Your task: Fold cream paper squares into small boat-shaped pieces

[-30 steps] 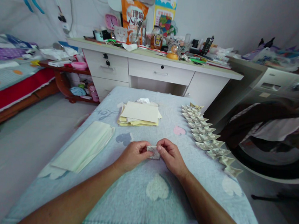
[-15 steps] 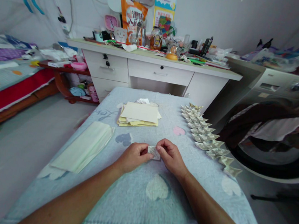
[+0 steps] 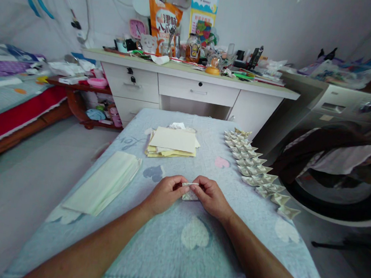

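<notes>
A small folded piece of paper (image 3: 190, 195), pale with a grey pattern, is held between my two hands just above the blue cloth. My left hand (image 3: 166, 192) pinches its left side between thumb and fingers. On its right side, my right hand (image 3: 211, 197) grips it the same way, thumb laid across the front. The paper's upper edge shows as a narrow strip between the thumbs; its sides are hidden by the fingers. Several folded paper pieces with pointed tips (image 3: 256, 171) stand in a row along the table's right side.
A stack of cream and yellow paper sheets (image 3: 174, 139) lies toward the far edge of the cloth-covered table (image 3: 148, 257). Long pale green sheets (image 3: 104, 183) rest at the left. Beyond stand a cluttered white desk (image 3: 198, 88) and an open washing machine (image 3: 326, 109).
The thumbs have shifted on the folded paper, and its top edge now shows as a bent strip. My right hand has come slightly lower and closer to the left.
</notes>
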`<state>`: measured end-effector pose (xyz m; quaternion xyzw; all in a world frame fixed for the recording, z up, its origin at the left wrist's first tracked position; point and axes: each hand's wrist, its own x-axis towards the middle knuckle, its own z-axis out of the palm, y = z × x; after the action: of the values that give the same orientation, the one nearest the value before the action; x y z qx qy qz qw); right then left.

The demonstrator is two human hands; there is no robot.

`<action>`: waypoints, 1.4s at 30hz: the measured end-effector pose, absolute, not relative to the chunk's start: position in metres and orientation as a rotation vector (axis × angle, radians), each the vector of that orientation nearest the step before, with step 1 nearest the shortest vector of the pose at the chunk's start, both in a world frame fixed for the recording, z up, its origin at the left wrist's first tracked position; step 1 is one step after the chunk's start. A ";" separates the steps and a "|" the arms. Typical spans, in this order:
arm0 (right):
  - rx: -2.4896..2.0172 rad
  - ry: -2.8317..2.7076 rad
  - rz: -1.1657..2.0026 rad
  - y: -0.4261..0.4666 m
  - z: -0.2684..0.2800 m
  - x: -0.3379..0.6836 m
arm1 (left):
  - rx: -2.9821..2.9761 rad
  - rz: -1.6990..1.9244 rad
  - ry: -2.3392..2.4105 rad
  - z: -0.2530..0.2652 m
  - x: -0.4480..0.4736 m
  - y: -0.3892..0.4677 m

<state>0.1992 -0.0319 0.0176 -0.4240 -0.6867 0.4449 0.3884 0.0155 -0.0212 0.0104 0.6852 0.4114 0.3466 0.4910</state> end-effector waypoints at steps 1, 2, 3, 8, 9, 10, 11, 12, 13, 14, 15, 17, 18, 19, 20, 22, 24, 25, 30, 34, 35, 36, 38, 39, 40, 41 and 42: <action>-1.074 -1.737 1.160 -0.032 0.017 0.199 | 1.643 0.858 1.003 0.009 0.015 -0.020; -1.069 -1.727 1.184 -0.032 0.017 0.199 | 1.612 0.878 1.000 0.008 0.015 -0.020; -1.065 -1.721 1.200 -0.032 0.017 0.200 | 1.569 0.900 0.988 0.008 0.016 -0.019; -1.120 -1.761 1.163 -0.030 0.018 0.202 | 1.346 0.955 0.876 0.009 0.018 -0.018; -1.148 -1.775 1.140 -0.029 0.018 0.202 | 1.341 0.952 0.873 0.009 0.018 -0.018; -1.176 -1.789 1.117 -0.029 0.017 0.201 | 1.349 0.951 0.877 0.010 0.018 -0.019; -1.202 -1.804 1.093 -0.029 0.017 0.201 | 1.368 0.952 0.884 0.011 0.018 -0.020; -1.226 -1.819 1.071 -0.029 0.016 0.201 | 1.389 0.955 0.890 0.011 0.017 -0.020; -1.247 -1.831 1.053 -0.029 0.016 0.201 | 1.410 0.958 0.894 0.011 0.017 -0.021; -1.265 -1.844 1.039 -0.029 0.017 0.201 | 1.434 0.962 0.897 0.011 0.016 -0.021; -1.281 -1.861 1.022 -0.029 0.017 0.201 | 1.460 0.966 0.903 0.011 0.016 -0.022; -1.318 -1.923 0.934 -0.029 0.019 0.201 | 1.530 0.966 0.932 0.010 0.016 -0.022; -1.342 -1.968 0.860 -0.030 0.020 0.201 | 1.576 0.960 0.959 0.010 0.016 -0.022; -1.369 -2.014 0.778 -0.030 0.022 0.202 | 1.627 0.947 0.989 0.010 0.016 -0.022; -1.394 -2.057 0.700 -0.030 0.023 0.203 | 1.678 0.927 1.018 0.010 0.017 -0.022; -1.442 -2.115 0.597 -0.030 0.025 0.205 | 1.781 0.876 1.072 0.010 0.019 -0.023; -1.482 -2.136 0.551 -0.030 0.025 0.207 | 1.900 0.828 1.127 0.011 0.021 -0.023; -1.506 -2.142 0.532 -0.030 0.024 0.208 | 1.969 0.810 1.158 0.011 0.022 -0.023; -1.657 -2.186 0.410 -0.030 0.018 0.210 | 2.310 0.773 1.237 0.009 0.025 -0.022; -1.627 -2.179 0.365 -0.030 0.017 0.212 | 2.393 0.764 1.207 0.007 0.023 -0.020; -1.577 -2.197 0.384 -0.030 0.018 0.212 | 2.398 0.747 1.184 0.007 0.022 -0.020; -1.516 -2.227 0.411 -0.030 0.019 0.213 | 2.403 0.728 1.156 0.007 0.020 -0.019; -1.402 -2.301 0.470 -0.031 0.022 0.214 | 2.408 0.693 1.111 0.007 0.017 -0.019; -1.365 -2.331 0.494 -0.032 0.024 0.215 | 2.410 0.685 1.095 0.008 0.016 -0.019; -1.343 -2.353 0.512 -0.032 0.025 0.216 | 2.414 0.681 1.080 0.008 0.015 -0.019; -1.332 -2.368 0.521 -0.033 0.026 0.216 | 2.420 0.678 1.064 0.008 0.013 -0.019; -1.328 -2.376 0.524 -0.034 0.026 0.217 | 2.427 0.675 1.049 0.008 0.012 -0.019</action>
<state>0.2167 -0.0335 0.0265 -0.4708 -0.8426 0.1859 0.1836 0.0124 -0.0191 0.0078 0.8705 0.3764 0.2420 0.2048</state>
